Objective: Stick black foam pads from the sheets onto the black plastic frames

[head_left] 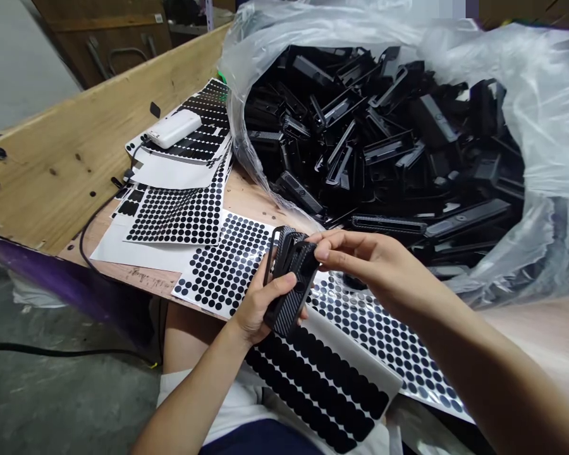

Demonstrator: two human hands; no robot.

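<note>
My left hand (260, 303) grips a black, carbon-textured plastic part (290, 278) from below, thumb across its side. My right hand (360, 259) comes in from the right with its fingertips pinched against the part's top edge. What the fingertips pinch, if anything, is too small to make out. Under my hands lies a white sheet of black oval pads (332, 379), resting on my lap. Sheets of round black dots (222, 265) cover the wooden table edge beside it.
A large clear plastic bag (540, 126) full of black plastic parts (384, 139) fills the table's right. More dot sheets (180, 215) and a white power bank (173, 128) with a cable lie at left. A raised wooden board (76, 145) borders the table.
</note>
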